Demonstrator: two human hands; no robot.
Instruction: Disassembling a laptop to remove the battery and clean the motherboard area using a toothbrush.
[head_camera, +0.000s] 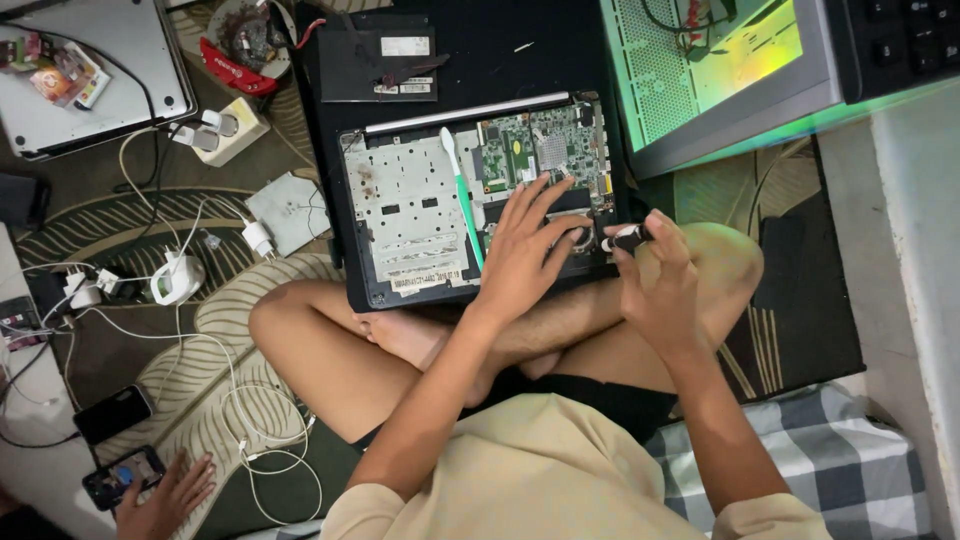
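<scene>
Right hand (655, 270) grips screwdriver (627, 238).

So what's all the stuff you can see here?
Opened laptop: one, black shell, silver inside, green circuit board, on the lap.
Toothbrush: one, white and green, lying on the laptop.
Screwdriver: one, black and white, at the laptop's right edge.
Black panel: one, above the laptop.
Closed laptop: one, silver, top left.
Computer case: one, lit green, top right.
Chargers and cables: several, white, on the left rug.
Phones: two, dark, bottom left.
Another person's hand: one, by the lower phone.
Left hand: resting on the laptop's inside.
Right hand: gripping the screwdriver.
</scene>
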